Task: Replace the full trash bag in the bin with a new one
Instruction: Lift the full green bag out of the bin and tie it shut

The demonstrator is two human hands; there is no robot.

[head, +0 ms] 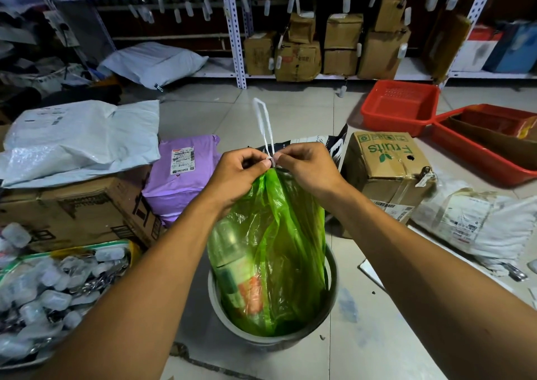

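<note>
A full green translucent trash bag [270, 251] stands in a round grey bin [331, 292] on the tiled floor, its gathered neck lifted well above the rim. A bottle and other waste show through the plastic. A white drawstring [263, 124] rises from the neck in a tall loop. My left hand [238, 173] and my right hand [308, 167] meet at the neck, each pinching the drawstring at its knot with thumb and fingertips.
Cardboard boxes [72, 208] and grey and purple parcels [180, 173] crowd the left; a tray of small white tags [55, 286] sits near left. A "Fruits" box [386, 161] and red plastic baskets [401, 106] lie right. Metal shelving [235, 31] with boxes lines the back.
</note>
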